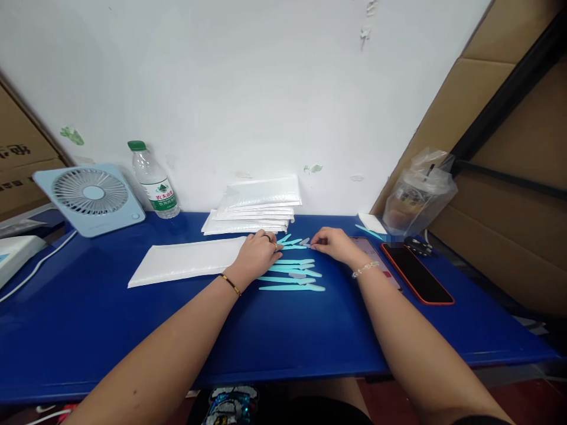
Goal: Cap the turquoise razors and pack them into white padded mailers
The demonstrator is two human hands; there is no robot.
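Observation:
Several light blue razor-like sticks (292,276) lie in a row on the blue table (88,319). My left hand (256,254) rests curled at the left end of the row, fingers pinched on the end of the top stick (292,242). My right hand (332,243) is curled at the right end of that same stick, pinching its small grey cap (305,241). A flat white bubble mailer (186,261) lies just left of my left hand.
A stack of white mailers (254,209) leans at the wall. A small blue fan (91,198) and a water bottle (154,180) stand at back left. Two phones (416,273) lie to the right, beside a bagged drink cup (416,198). Cardboard panels rise at right.

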